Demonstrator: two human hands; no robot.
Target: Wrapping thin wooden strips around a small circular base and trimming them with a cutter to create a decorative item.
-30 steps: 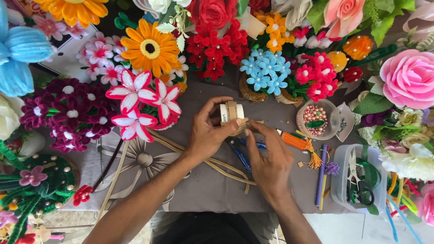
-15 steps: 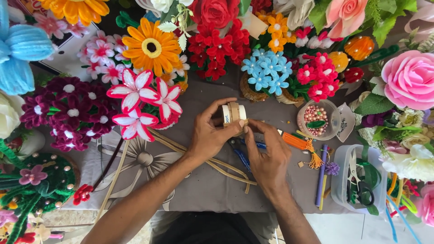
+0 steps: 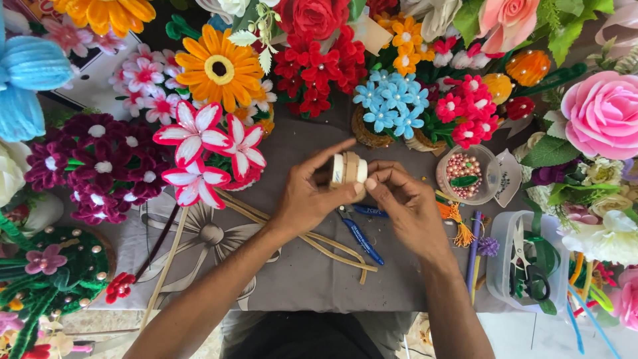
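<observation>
Bright, even daylight here, colours vivid. Shadows lie soft, no glare. Corners bend slightly; centre sharp, edges softer.

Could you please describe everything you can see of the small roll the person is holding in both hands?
The roll is a small spool of cream and tan tape or ribbon, wound in side-by-side bands. It is held above the grey cloth, axis roughly level. The left hand pinches it from the left and below; the right hand touches its right edge with the fingertips.
</observation>
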